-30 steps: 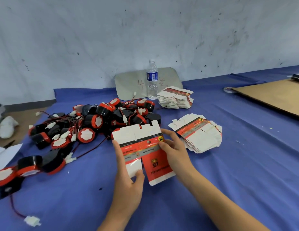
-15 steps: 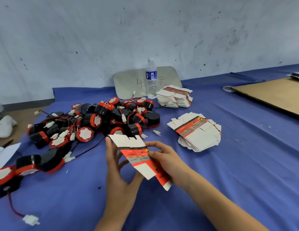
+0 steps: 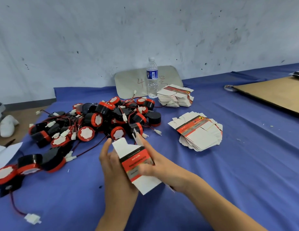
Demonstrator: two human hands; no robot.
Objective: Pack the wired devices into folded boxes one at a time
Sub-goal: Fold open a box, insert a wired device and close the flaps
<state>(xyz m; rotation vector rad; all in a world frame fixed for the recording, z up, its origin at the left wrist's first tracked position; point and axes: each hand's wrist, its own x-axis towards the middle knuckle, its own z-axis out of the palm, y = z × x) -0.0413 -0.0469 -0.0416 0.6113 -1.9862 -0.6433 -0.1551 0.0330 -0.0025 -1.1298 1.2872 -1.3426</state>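
Held a half-folded box [image 3: 137,162] just above the desk [image 3: 228,180], cupped from one side by the left hand [image 3: 115,174], pinched at the other between thumb and fingers of the right hand [image 3: 163,165]. Looked light, thin and easily creased; best taken by the panel edges, not the flaps. Judged the devices [image 3: 98,120], piled near behind, heavier and rigid, apt to snag by their trailing wires; best lifted by the round body. Could not read the red-band print; made out a handwritten "4" on the board [image 3: 140,82] by the wall.

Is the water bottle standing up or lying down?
Standing up: the water bottle is upright, its white cap on top.
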